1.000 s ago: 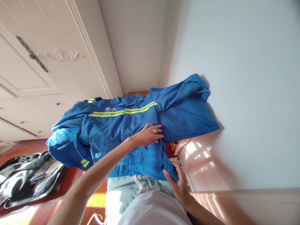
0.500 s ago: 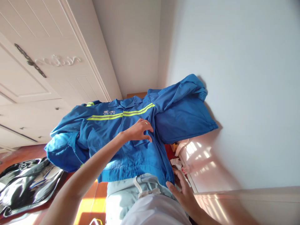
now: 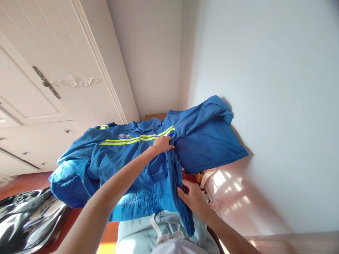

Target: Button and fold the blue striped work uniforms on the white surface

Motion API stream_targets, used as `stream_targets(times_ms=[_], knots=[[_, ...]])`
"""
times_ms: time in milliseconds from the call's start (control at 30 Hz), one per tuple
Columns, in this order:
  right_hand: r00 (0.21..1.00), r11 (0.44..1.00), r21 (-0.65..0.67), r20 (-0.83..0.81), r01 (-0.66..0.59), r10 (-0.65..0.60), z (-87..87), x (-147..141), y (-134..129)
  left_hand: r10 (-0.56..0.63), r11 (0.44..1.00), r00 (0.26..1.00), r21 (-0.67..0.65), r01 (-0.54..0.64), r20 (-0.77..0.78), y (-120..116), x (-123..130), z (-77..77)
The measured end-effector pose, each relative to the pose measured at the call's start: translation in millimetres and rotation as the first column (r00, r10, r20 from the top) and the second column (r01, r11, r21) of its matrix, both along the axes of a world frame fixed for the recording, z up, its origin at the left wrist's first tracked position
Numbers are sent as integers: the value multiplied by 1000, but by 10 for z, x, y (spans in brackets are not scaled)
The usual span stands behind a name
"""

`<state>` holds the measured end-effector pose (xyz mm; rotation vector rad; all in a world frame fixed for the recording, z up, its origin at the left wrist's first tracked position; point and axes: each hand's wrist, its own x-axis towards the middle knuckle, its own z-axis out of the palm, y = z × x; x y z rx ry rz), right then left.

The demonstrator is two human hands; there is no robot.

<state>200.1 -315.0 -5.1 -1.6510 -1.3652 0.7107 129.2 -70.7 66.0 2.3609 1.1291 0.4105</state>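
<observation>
A blue work jacket [image 3: 119,158] lies spread out in front of me, its collar at the far end. A yellow-and-grey reflective stripe [image 3: 120,141] crosses its chest, and a small white print [image 3: 125,136] sits above the stripe. My left hand [image 3: 162,144] reaches across the front and pinches the cloth on the right side, just below the stripe. Lower down, my right hand [image 3: 194,197] has thumb and fingers closed on the jacket's right side edge. Between and below my hands that edge is bunched into a long narrow fold. The right sleeve [image 3: 209,141] stretches out towards the wall.
White cabinets [image 3: 79,102] stand on the left, and a pale wall [image 3: 278,123] rises on the right. A black bag or cover with a shiny clear face [image 3: 31,222] lies on the reddish floor at lower left. Small items partly show below the right sleeve.
My left hand has gone from hovering loosely over the front to pinching the cloth. My right hand has moved up along the side edge, which is now drawn inward into a fold.
</observation>
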Motion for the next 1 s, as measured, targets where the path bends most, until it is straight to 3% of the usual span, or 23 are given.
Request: stream_targets(times_ms=[100,200,300,433,500,600,700,767,833,1000], knots=[[983,984,179,182,-14,-19,327,-78,-3,14,993,995,-122,-2,98,153,-81,-93],[998,978,208,68,-3,-11,444,-23,-92,45,957,970,-289,27,240,220,-158,-166],[982,994,78,-183,70,-55,293,97,-253,69,893,924,-436,110,376,216,-202,-217],[814,980,-154,-549,126,-191,-52,194,-419,140,797,854,-568,203,502,218,-207,-228],[783,974,-164,-581,155,-223,-151,212,-437,189,749,820,-620,235,540,235,-212,-207],[883,961,21,-400,277,-245,-121,228,-382,238,682,790,-676,278,565,260,-248,-167],[960,929,251,-143,270,-241,77,247,-198,258,644,775,-701,307,576,266,-288,-142],[986,949,269,-46,168,-161,223,263,28,258,637,771,-703,317,582,262,-294,-140],[997,977,200,-12,80,-79,328,273,324,247,644,769,-693,323,589,255,-283,-145],[998,995,-69,-9,68,-69,398,225,1016,163,716,786,-620,322,597,219,-266,-159]])
